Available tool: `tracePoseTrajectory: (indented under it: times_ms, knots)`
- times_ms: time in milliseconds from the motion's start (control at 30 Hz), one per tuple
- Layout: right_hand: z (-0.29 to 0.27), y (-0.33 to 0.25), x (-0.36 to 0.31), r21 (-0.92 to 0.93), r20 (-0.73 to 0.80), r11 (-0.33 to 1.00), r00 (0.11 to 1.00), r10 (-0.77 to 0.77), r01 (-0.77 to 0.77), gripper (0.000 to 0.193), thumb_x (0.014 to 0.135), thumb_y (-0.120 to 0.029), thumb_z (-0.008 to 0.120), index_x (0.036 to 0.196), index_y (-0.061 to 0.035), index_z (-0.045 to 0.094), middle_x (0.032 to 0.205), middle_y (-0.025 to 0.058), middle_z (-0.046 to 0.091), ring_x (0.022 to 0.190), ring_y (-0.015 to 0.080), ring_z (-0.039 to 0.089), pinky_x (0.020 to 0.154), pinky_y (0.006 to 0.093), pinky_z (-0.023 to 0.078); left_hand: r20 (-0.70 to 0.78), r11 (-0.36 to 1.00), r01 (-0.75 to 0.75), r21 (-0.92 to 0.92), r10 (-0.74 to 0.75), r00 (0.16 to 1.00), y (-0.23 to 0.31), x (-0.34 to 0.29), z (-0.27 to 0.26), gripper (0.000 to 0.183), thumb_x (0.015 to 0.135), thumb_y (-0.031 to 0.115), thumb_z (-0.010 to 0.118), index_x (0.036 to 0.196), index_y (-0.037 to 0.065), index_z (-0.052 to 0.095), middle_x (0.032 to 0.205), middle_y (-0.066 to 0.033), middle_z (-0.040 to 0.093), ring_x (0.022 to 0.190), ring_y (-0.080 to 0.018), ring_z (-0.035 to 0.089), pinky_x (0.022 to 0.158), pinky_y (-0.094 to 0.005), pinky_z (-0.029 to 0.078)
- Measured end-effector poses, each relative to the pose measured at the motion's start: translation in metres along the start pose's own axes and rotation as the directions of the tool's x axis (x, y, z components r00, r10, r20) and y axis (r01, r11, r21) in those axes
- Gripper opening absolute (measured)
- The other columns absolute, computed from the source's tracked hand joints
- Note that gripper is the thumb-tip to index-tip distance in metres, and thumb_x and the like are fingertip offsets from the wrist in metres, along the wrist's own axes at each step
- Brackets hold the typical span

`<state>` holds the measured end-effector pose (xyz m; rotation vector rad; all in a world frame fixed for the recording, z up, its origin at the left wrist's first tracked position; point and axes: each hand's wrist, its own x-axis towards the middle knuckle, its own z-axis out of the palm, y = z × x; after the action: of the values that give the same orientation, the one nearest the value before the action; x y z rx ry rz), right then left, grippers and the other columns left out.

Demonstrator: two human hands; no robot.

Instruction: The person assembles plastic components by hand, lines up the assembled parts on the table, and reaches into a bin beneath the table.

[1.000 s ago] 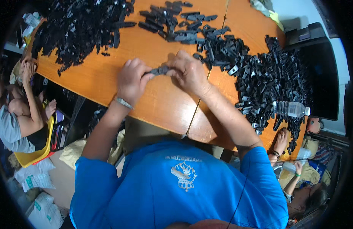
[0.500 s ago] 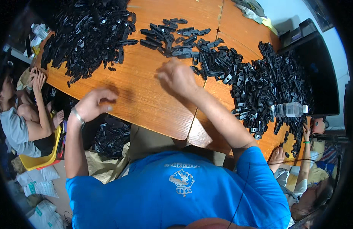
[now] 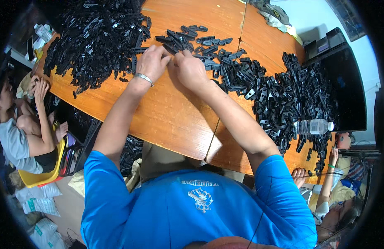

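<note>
My left hand [image 3: 151,65], with a metal bracelet at the wrist, is over the wooden table [image 3: 167,120] at the right edge of a large heap of small black plastic parts [image 3: 96,45]. Its fingers are bent and drawn together, their tips facing my other hand. My right hand [image 3: 190,69] is closed close beside it, thumb and forefinger pinched. Whatever the fingers hold is hidden or too small to name. Just beyond both hands lie loose long black plastic pieces [image 3: 179,40].
A broad pile of black plastic pieces [image 3: 279,91] spreads to the right, with a clear plastic bottle [image 3: 313,127] lying on it. Behind stands a black screen [image 3: 345,83]. One person [image 3: 21,133] sits at the left; another person's hand [image 3: 299,177] is at the lower right.
My left hand has moved from the table's near edge up and right, beside my right hand. My right hand has shifted slightly, its fingers now pinched.
</note>
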<state>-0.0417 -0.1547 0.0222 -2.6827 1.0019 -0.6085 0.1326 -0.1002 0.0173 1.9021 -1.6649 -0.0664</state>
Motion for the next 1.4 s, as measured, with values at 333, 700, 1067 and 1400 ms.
tracePoseTrajectory:
  times_ms: [333, 700, 1067, 1400]
  knots:
    - [-0.023, -0.004, -0.101, 0.401, -0.100, 0.915, 0.991, 0.094, -0.046, 0.021, 0.085, -0.015, 0.085, 0.105, -0.0089, 0.080, 0.098, 0.0133, 0.071, 0.095, 0.0343, 0.071, 0.083, 0.0436, 0.057, 0.299, 0.510, 0.460, -0.727, -0.367, 0.881, 0.001, -0.046, 0.007, 0.039, 0.099, 0.006, 0.076, 0.136, 0.000, 0.064, 0.099, -0.0046, 0.075, 0.084, -0.0099, 0.070, 0.072, -0.0255, 0.059]
    - [-0.042, -0.018, -0.125, 0.069, 0.039, 0.994, 0.996, 0.077, -0.080, 0.018, 0.084, -0.012, 0.082, 0.095, -0.0009, 0.074, 0.098, 0.0191, 0.069, 0.097, 0.0403, 0.071, 0.083, 0.0490, 0.059, 0.079, 0.980, 0.198, 0.019, -0.199, 0.977, 0.006, -0.074, -0.024, 0.025, 0.099, 0.019, 0.075, 0.120, 0.005, 0.077, 0.109, -0.0109, 0.078, 0.087, -0.0256, 0.074, 0.081, -0.0391, 0.059]
    - [-0.045, -0.004, -0.111, 0.233, -0.026, 0.971, 0.998, 0.055, -0.048, 0.027, 0.081, -0.013, 0.089, 0.107, -0.0099, 0.082, 0.100, 0.0122, 0.071, 0.090, 0.0374, 0.073, 0.078, 0.0476, 0.059, 0.008, 0.996, -0.016, -0.084, 0.017, 1.000, 0.037, -0.115, -0.011, 0.023, 0.086, 0.020, 0.088, 0.101, 0.007, 0.078, 0.098, -0.0103, 0.069, 0.095, -0.0329, 0.069, 0.080, -0.0463, 0.055]
    - [-0.034, 0.015, -0.096, 0.252, -0.052, 0.966, 0.998, -0.047, 0.058, 0.025, 0.080, -0.009, 0.089, 0.105, -0.0095, 0.083, 0.096, 0.0110, 0.071, 0.090, 0.0340, 0.073, 0.076, 0.0447, 0.059, -0.082, 0.965, -0.147, -0.216, 0.132, 0.988, 0.036, -0.116, -0.008, 0.023, 0.079, 0.010, 0.089, 0.097, 0.003, 0.076, 0.094, -0.0099, 0.067, 0.092, -0.0310, 0.067, 0.081, -0.0421, 0.054]
